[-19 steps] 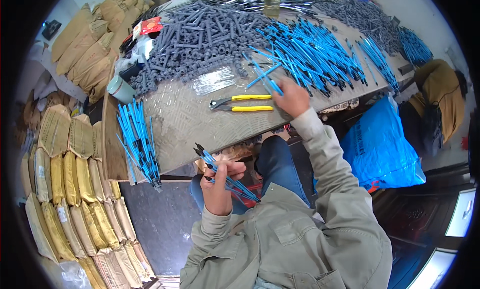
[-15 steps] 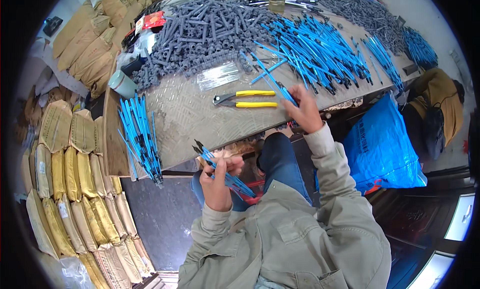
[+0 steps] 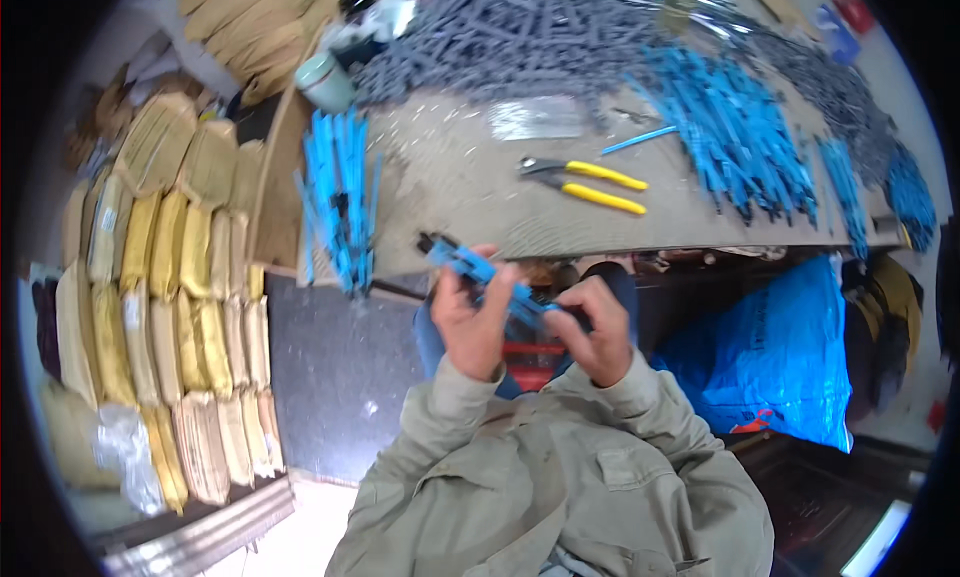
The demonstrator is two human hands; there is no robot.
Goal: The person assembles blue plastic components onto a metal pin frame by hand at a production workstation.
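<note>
A small bundle of thin blue rods with black ends [image 3: 472, 265] slants over my lap, just off the table's near edge. Around its middle, my left hand [image 3: 474, 325] is closed. At the bundle's lower right end my right hand [image 3: 597, 327] is closed too, its fingers against the rods; motion blur hides the exact grip. Cutting pliers with yellow handles [image 3: 605, 187] lie on the table beyond my hands. A larger pile of blue rods [image 3: 745, 132] spreads at the table's right. Another blue bunch [image 3: 340, 192] lies across the left edge.
Grey plastic parts [image 3: 520, 37] are heaped at the back, with thin clear or metallic pieces [image 3: 537, 119] before them. A pale green cup [image 3: 325, 82] stands at the left corner. A blue bag [image 3: 775, 352] sits right of my legs; paper sacks [image 3: 165, 247] are stacked left.
My right hand has come down from the table to the bundle in my left hand. The view has shifted, so the table's things appear further right.
</note>
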